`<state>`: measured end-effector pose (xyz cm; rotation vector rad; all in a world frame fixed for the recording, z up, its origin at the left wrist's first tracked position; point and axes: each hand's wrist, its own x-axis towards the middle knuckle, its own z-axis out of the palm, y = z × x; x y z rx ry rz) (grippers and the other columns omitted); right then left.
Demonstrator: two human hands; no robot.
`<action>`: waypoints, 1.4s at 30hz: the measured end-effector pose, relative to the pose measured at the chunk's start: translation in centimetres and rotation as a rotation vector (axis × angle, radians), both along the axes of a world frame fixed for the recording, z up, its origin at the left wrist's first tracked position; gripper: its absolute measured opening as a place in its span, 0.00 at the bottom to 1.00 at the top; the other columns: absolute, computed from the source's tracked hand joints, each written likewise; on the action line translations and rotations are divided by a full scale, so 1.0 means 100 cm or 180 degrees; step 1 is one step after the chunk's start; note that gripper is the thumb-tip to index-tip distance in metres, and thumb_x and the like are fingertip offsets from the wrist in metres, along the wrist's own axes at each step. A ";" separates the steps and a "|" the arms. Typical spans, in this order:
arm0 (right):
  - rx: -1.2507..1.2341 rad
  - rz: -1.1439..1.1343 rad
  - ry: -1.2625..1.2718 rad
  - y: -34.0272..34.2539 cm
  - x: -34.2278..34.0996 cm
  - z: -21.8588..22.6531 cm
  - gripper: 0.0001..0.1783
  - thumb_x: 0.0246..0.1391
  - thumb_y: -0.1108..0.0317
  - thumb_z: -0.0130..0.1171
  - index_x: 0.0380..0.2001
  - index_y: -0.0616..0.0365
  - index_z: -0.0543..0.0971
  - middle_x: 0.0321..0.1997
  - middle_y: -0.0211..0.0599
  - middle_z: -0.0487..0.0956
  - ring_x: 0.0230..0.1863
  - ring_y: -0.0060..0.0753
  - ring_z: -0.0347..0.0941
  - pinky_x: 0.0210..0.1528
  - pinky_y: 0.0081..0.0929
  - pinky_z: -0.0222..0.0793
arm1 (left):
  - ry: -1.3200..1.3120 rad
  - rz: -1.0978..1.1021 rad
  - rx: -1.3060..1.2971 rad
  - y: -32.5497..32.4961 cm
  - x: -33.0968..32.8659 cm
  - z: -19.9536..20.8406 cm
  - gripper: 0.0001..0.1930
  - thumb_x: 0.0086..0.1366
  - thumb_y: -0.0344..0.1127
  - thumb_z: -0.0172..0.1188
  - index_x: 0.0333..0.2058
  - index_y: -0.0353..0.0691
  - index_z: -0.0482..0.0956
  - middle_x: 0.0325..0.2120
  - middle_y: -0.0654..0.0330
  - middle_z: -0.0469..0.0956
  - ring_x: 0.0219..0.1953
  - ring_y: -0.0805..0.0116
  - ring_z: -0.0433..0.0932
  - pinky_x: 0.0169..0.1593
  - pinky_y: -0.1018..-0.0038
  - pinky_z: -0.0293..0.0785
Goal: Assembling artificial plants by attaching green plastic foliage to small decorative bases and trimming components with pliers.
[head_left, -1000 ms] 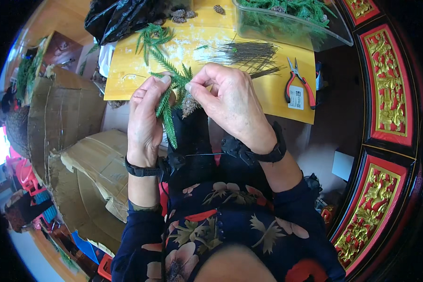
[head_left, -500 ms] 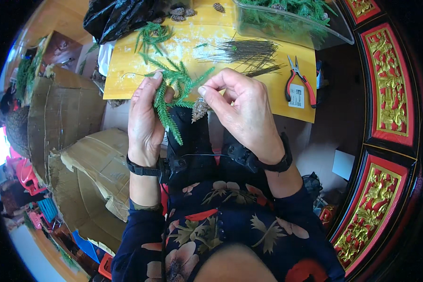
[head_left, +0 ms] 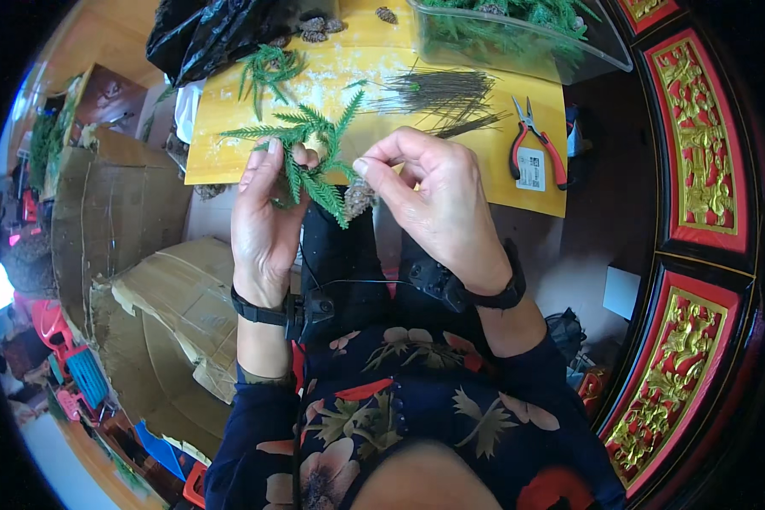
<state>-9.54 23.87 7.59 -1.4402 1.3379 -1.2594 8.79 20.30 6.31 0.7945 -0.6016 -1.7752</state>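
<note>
Between the fingers and thumb of my left hand (head_left: 265, 212) is a ring of green artificial pine sprigs (head_left: 308, 174), its tips fanning outward. My right hand (head_left: 429, 191) is closed in a pinch, thumb against forefinger. From that pinch a brown pine cone (head_left: 359, 200) hangs point down, right beside the sprigs' right edge. Whatever thin wire or stem joins the cone to my fingertips is too small to make out. Both hands are held over my lap, just in front of the yellow table (head_left: 221, 157).
Dark thin wires (head_left: 442, 93) lie in a heap on the table, with red-handled pliers (head_left: 531, 140) to their right. Another green sprig ring (head_left: 268, 72), loose pine cones (head_left: 314, 30) and a black plastic bag (head_left: 204, 47) are farther back. A clear bin (head_left: 484, 55) holds greenery. Cardboard (head_left: 161, 289) stands left.
The sprig ring has turned in my left hand, its fronds now fanning upward and left. The cone in my right hand sits slightly closer to it.
</note>
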 end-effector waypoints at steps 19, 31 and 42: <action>-0.0354 0.0596 0.0348 -0.026 0.002 -0.003 0.06 0.49 0.73 0.62 0.25 0.66 0.78 0.23 0.33 0.77 0.22 0.19 0.73 0.26 0.18 0.68 | -0.1797 0.0998 -0.1422 0.011 -0.014 0.009 0.09 0.65 0.28 0.52 0.43 0.35 0.73 0.37 0.59 0.75 0.44 0.67 0.74 0.53 0.70 0.64; -0.0207 0.0333 0.0740 -0.026 0.001 -0.005 0.05 0.47 0.73 0.61 0.23 0.64 0.79 0.18 0.35 0.78 0.19 0.21 0.74 0.23 0.20 0.69 | -0.2544 -0.0020 -0.1122 0.008 -0.007 0.009 0.06 0.64 0.30 0.56 0.37 0.33 0.75 0.31 0.61 0.78 0.32 0.78 0.76 0.37 0.83 0.70; -0.0368 0.0118 0.1145 -0.021 0.008 0.003 0.06 0.44 0.72 0.61 0.21 0.63 0.78 0.19 0.42 0.77 0.20 0.37 0.75 0.25 0.30 0.70 | -0.1576 0.0224 -0.0757 0.002 -0.010 -0.003 0.06 0.65 0.31 0.54 0.31 0.35 0.75 0.26 0.60 0.77 0.29 0.74 0.77 0.35 0.81 0.73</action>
